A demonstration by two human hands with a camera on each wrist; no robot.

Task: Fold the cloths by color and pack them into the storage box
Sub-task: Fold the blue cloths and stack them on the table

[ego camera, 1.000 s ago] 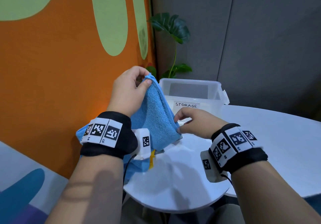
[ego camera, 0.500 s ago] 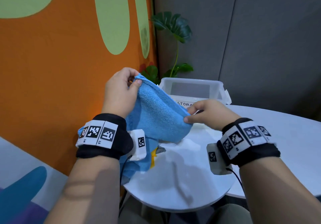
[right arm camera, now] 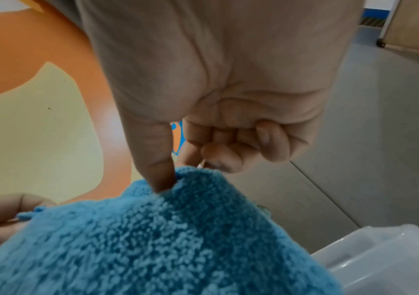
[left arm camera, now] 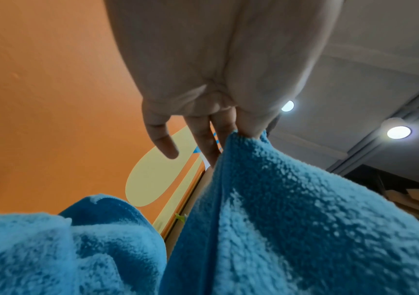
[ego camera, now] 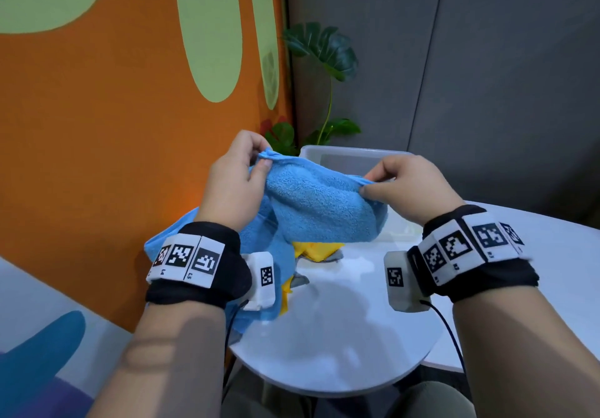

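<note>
A fluffy blue cloth [ego camera: 321, 206] hangs stretched between both hands above the white round table [ego camera: 341, 346]. My left hand [ego camera: 240, 177] pinches its left top corner with thumb and fingers; the wrist view shows that corner of the blue cloth [left arm camera: 292, 219] under the left hand [left arm camera: 228, 127]. My right hand [ego camera: 406, 180] pinches the right top corner, thumb pressed into the blue cloth [right arm camera: 165, 235] in the right wrist view, where the right hand [right arm camera: 178, 171] is seen. A yellow cloth [ego camera: 316, 250] and a grey one lie under it. The clear storage box [ego camera: 347, 158] stands just behind.
An orange wall [ego camera: 113, 158] with green shapes runs close along the left. More blue cloth [ego camera: 168, 239] drapes over the table's left edge. A potted plant [ego camera: 324, 50] stands behind the storage box [right arm camera: 385, 259]. Grey wall panels close the back. The table continues to the right.
My right hand has lifted its corner of the blue cloth up and to the right, spreading the cloth wide between the hands. The left hand kept its hold, rising slightly.
</note>
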